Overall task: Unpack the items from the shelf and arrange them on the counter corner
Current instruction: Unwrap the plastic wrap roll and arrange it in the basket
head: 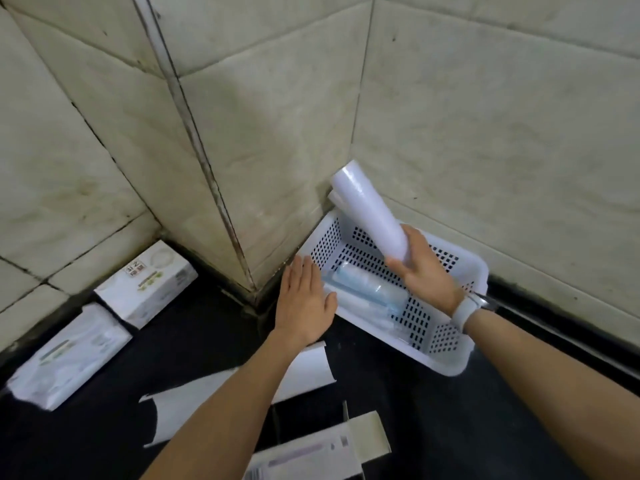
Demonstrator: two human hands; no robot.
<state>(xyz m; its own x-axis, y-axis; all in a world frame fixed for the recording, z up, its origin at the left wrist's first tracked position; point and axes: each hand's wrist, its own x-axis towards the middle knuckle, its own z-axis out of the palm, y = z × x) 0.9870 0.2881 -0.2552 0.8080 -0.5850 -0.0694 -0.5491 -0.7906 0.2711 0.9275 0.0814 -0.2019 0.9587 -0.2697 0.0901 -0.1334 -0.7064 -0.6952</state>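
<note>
A white perforated plastic basket (446, 358) sits on the dark counter against the tiled wall corner. My right hand (424, 268) grips the lower end of a white plastic-wrapped roll (367, 213), held tilted above the basket. A second white roll (336, 199) leans behind it in the basket's far corner. A bluish wrapped roll (367, 289) lies on the basket floor. My left hand (304, 303) is flat and open, fingers together, over the basket's near left rim.
Two white packs (149, 282) (69, 355) lie at the left on the dark counter (214, 341). A curved white sheet (194, 407) lies under my left forearm. An open white carton (322, 452) is at the bottom edge. Tiled walls close in behind.
</note>
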